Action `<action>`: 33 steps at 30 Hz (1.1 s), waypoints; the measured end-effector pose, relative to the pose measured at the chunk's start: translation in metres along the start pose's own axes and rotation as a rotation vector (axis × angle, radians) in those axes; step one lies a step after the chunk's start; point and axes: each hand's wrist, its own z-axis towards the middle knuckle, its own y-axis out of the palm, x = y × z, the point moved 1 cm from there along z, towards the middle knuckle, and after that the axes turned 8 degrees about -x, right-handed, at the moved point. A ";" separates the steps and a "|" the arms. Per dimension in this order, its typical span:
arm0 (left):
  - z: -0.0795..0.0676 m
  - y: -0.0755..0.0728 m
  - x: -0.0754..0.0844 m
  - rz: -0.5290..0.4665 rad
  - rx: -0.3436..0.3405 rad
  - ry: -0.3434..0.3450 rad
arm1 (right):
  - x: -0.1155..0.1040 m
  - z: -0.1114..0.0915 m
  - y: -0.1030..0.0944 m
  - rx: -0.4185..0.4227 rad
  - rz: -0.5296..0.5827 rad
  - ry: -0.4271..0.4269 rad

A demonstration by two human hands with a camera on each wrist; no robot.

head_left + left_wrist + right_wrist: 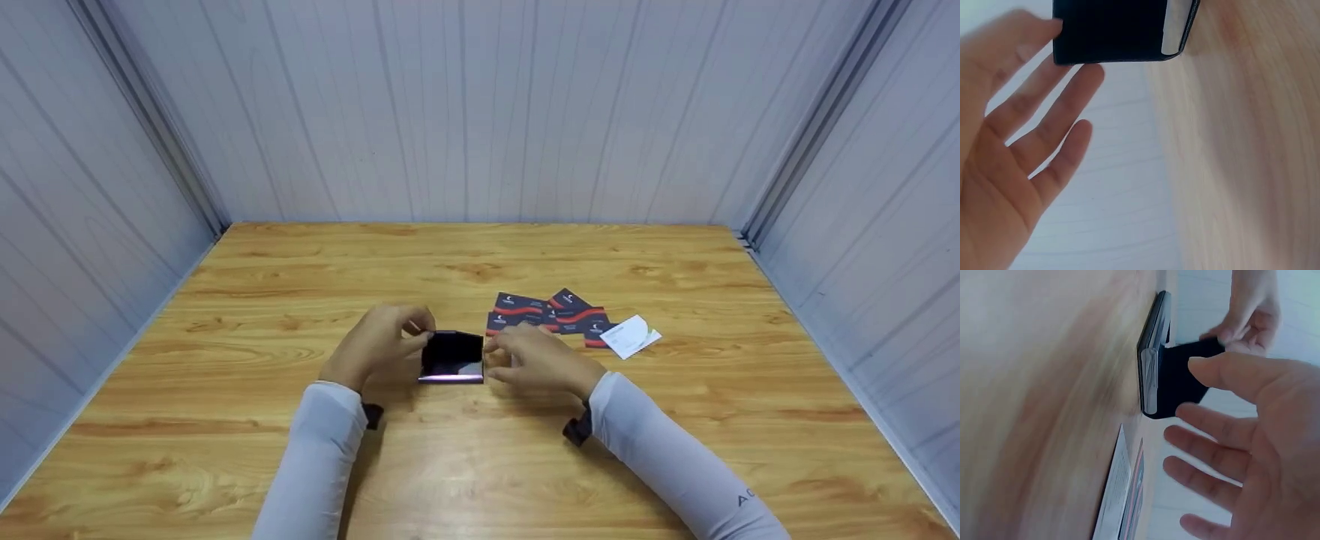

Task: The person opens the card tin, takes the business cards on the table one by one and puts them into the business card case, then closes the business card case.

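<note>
A black business card case [452, 352] with a shiny metallic front edge sits on the table, its dark lid [1176, 379] raised. My left hand [382, 341] pinches the far left corner of that lid between thumb and forefinger, the other fingers spread loosely behind it in the left wrist view. At the case's right side is my right hand [544, 360], its fingers loosely extended and the thumb and forefinger close to the lid's edge. Pale material shows inside the case [1176, 28] along the hinge side.
Several dark business cards [517, 304] with red stripes lie overlapping beyond my right hand. White cards [630, 337] lie at the right end of that group. Pale panel walls [465, 112] enclose the wooden table [465, 465] at the back and both sides.
</note>
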 end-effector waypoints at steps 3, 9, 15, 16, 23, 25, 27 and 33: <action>0.004 0.000 0.001 0.049 0.066 0.009 | -0.004 -0.003 0.003 -0.021 -0.038 -0.050; 0.012 0.002 0.002 0.143 0.131 -0.046 | -0.012 -0.007 0.008 -0.062 -0.107 -0.095; 0.015 0.003 0.000 0.271 0.196 -0.071 | -0.013 -0.008 0.012 -0.085 -0.170 -0.110; 0.015 0.004 0.000 0.290 0.205 -0.070 | -0.013 -0.008 0.013 -0.086 -0.175 -0.112; 0.020 0.008 -0.003 0.388 0.166 -0.100 | -0.013 -0.009 0.015 -0.082 -0.172 -0.118; 0.020 0.009 -0.003 0.385 0.108 -0.149 | -0.013 -0.009 0.016 -0.089 -0.169 -0.108; 0.020 0.012 -0.004 0.376 0.047 -0.197 | -0.014 -0.010 0.016 -0.093 -0.168 -0.103; 0.019 0.018 -0.009 0.320 -0.072 -0.246 | -0.013 -0.011 0.017 -0.103 -0.174 -0.078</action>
